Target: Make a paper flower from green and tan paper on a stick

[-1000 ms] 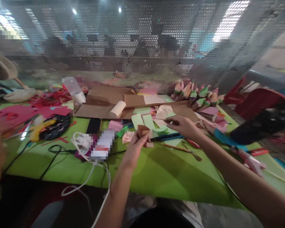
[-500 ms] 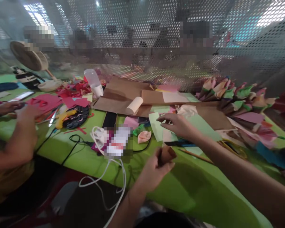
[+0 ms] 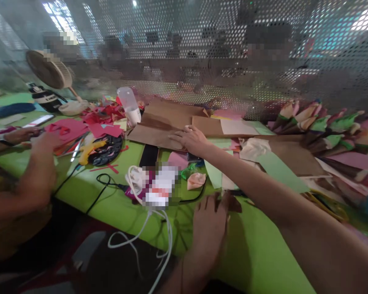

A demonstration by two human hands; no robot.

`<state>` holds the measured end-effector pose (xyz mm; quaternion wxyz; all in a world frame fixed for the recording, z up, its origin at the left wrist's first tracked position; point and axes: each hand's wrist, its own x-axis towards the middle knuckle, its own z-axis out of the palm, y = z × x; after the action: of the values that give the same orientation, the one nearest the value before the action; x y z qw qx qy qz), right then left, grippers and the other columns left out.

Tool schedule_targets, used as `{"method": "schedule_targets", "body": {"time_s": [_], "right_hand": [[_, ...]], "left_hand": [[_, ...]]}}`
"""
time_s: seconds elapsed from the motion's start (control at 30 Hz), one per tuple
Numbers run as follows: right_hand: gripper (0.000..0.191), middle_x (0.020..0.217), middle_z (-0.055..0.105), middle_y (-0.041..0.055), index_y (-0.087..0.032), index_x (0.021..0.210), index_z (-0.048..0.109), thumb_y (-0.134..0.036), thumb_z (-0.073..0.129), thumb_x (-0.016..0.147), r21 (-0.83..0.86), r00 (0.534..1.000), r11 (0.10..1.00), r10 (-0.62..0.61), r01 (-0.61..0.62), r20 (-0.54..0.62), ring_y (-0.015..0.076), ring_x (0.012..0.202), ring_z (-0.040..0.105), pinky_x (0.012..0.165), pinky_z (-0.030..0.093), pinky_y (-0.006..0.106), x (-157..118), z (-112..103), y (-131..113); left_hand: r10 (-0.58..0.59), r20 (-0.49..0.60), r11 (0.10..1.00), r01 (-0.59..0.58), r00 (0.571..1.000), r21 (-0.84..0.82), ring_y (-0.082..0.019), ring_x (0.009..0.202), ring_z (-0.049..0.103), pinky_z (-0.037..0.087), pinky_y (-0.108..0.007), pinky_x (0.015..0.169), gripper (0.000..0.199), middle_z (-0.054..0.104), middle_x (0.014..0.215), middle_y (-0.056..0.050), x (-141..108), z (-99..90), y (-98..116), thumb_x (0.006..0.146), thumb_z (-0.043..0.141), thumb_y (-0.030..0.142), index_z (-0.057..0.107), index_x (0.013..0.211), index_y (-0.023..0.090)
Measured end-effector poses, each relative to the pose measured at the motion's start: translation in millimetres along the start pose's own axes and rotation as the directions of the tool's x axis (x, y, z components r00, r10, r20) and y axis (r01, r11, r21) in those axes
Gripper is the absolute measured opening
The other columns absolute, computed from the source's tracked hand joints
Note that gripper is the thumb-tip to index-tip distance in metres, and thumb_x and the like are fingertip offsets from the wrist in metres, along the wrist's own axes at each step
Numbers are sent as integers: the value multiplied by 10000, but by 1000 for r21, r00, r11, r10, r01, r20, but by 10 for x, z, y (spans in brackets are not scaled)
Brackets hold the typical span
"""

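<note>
My right hand reaches forward over the brown paper sheet with its fingers stretched out. It covers the spot where a cream paper roll lay, so I cannot see that roll. Near the front of the table, my left hand is turned palm down with bent fingers. A small rolled piece of brown paper pokes out beside its fingers, partly hidden by them. A folded peach paper flower lies just beyond the left hand, and a green sheet is under my right forearm.
A phone with white cables and a power bank lies left of my hands. Paper flowers are heaped at right. A clear bottle, a fan and a yellow glue gun stand or lie leftward, near another person's hands.
My right hand has moved left and forward, from the green sheet onto the cream roll's place. My left hand has turned from palm up to palm down with the brown roll. The view shifted slightly left.
</note>
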<state>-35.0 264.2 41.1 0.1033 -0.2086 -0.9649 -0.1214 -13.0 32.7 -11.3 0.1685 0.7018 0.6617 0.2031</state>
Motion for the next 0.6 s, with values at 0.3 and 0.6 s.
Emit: {"method": "schedule_targets", "body": {"time_s": [0.3, 0.6], "right_hand": [[525, 1263, 627, 132, -200, 1303, 548, -152, 610, 784, 241, 921, 945, 283, -220, -269, 342, 1165, 520, 965, 391, 476, -325, -376, 234], [550, 1121, 666, 48, -291, 1180, 523, -385, 792, 709, 950, 836, 214, 544, -227, 77, 304, 1074, 630, 828, 549, 413, -1567, -858, -181]], "left_hand": [[31, -7, 994, -31, 1000, -104, -347, 1410, 441, 323, -675, 1154, 582, 541, 1492, -101, -44, -67, 10, 915, 576, 185, 447, 1475, 275], [-177, -105, 302, -48, 979, -952, -265, 1444, 430, 344, -467, 1184, 613, 535, 1507, -92, -8, -146, -99, 891, 650, 464, 474, 1447, 274]]}}
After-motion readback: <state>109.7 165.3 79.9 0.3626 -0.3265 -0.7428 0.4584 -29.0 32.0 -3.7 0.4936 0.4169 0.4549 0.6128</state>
